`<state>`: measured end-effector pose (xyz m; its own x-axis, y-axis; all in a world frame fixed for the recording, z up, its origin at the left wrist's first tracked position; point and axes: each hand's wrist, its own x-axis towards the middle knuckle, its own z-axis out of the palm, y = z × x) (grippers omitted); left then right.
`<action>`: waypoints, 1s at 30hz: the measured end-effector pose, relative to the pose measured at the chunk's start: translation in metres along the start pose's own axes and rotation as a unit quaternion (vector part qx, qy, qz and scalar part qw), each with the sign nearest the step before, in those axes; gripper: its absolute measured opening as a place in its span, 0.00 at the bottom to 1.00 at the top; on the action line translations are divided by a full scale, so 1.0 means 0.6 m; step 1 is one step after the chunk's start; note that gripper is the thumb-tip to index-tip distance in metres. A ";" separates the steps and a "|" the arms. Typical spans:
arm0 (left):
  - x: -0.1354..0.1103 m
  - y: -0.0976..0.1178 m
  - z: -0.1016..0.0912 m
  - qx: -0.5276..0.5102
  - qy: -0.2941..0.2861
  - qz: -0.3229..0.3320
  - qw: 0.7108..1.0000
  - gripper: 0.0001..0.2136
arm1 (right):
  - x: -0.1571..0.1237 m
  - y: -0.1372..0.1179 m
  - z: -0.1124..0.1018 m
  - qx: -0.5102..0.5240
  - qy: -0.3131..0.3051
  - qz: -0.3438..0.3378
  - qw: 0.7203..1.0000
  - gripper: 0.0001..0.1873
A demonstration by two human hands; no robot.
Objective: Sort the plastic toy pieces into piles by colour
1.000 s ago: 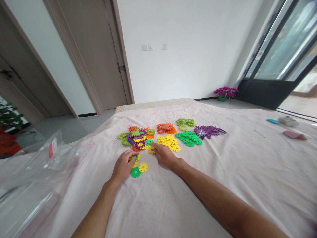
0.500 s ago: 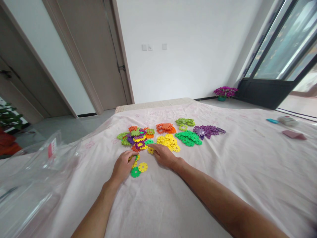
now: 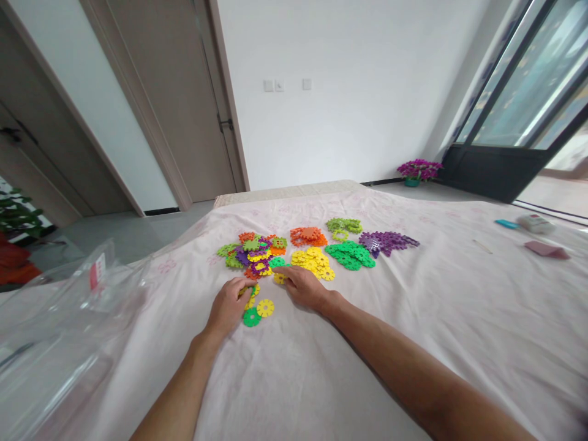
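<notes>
Basically, left hand [image 3: 228, 306] curls over yellow discs [image 3: 250, 304], partly hiding them; can't tell if it's clamped. A light press should stop skidding. Mixed pile [image 3: 252, 246] just beyond it, lower pieces buried. Right hand [image 3: 302, 286] at a yellow disc [image 3: 278, 278], part covered; pinch or touch, can't tell. Best lifted by the rim, clear of the yellow pile [image 3: 316, 258] just beyond.

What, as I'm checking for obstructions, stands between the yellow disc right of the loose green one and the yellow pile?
The right hand lies across the straight line from that yellow disc to the yellow pile, overlapping the pile's near edge in this view.
</notes>
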<state>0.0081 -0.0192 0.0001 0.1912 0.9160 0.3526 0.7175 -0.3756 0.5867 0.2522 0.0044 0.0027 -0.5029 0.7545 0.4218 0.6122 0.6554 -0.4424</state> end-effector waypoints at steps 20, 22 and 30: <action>-0.001 0.001 -0.001 -0.006 -0.004 -0.006 1.000 0.12 | 0.019 0.038 -0.027 0.220 0.260 0.194 0.920 0.21; 0.000 0.003 -0.002 -0.006 -0.003 -0.004 1.000 0.12 | 0.022 0.043 -0.031 0.252 0.267 0.210 0.906 0.22; 0.000 -0.002 0.000 -0.004 -0.006 -0.003 1.000 0.12 | 0.020 0.085 -0.069 0.193 0.318 0.214 0.903 0.20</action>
<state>0.0074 -0.0190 -0.0007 0.1954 0.9199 0.3401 0.7127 -0.3715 0.5951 0.3028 0.0455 0.0181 0.2578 0.8485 0.4621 0.3480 0.3647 -0.8637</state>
